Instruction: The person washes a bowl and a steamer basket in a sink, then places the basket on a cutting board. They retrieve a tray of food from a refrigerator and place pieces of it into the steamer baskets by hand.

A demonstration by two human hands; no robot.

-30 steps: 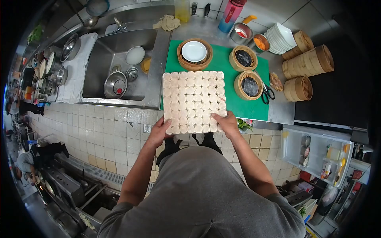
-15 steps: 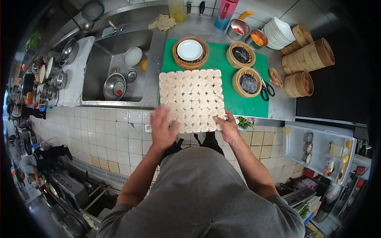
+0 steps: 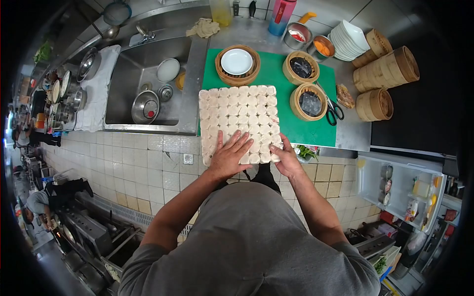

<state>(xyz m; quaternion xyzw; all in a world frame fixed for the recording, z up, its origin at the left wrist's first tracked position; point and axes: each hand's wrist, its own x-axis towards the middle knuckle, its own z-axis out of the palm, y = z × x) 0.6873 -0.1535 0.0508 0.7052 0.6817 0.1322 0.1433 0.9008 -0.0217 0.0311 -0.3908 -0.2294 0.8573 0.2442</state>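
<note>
A square slab of pale, round, dough-like pieces [image 3: 240, 108] in tight rows overhangs the near edge of the green cutting board [image 3: 316, 130]. What carries the pieces underneath is hidden. My left hand [image 3: 230, 157] lies on its near part, palm down, fingers spread. At the near right corner, my right hand [image 3: 286, 157] grips the slab's edge, thumb on top. Just beyond the slab sits a bamboo steamer [image 3: 222, 74] with a white dish [image 3: 236, 62] in it. Two small steamers with dark contents, a far one [image 3: 286, 69] and a nearer one [image 3: 295, 109], stand to the right.
Scissors [image 3: 335, 113] lie by the board's right edge. Stacked steamers [image 3: 382, 74] and white plates [image 3: 348, 42] stand at the back right. On the left is a steel sink [image 3: 128, 84] holding bowls. An open fridge drawer [image 3: 400, 187] juts out at right. A person [image 3: 42, 202] stands far left.
My left hand has moved right from the slab's near left corner onto its near middle, fingers now spread flat. My right hand keeps its hold on the corner.
</note>
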